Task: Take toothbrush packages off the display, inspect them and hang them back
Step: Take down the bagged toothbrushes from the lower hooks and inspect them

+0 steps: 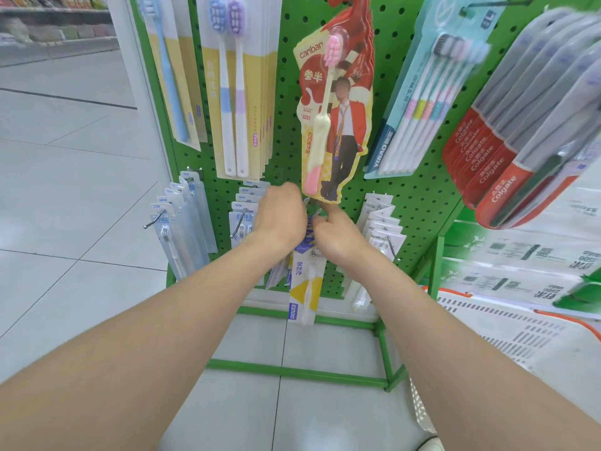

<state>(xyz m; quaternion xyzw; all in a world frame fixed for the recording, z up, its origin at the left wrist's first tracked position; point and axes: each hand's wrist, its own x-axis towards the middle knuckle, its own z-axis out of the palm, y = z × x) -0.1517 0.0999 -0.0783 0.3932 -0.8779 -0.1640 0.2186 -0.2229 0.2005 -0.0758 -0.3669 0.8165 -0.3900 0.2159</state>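
Hanging back looks like the step now: your left hand point(282, 218) and right hand point(338, 234) are both closed on the top of the blue-white toothbrush pkg point(305, 278), low on the green pegboard point(419, 196). Next, I'd guess, line its hole w/ the hook point(313, 253), then slide on.

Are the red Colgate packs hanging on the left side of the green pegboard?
No, the Colgate packs hang at the right of the pegboard.
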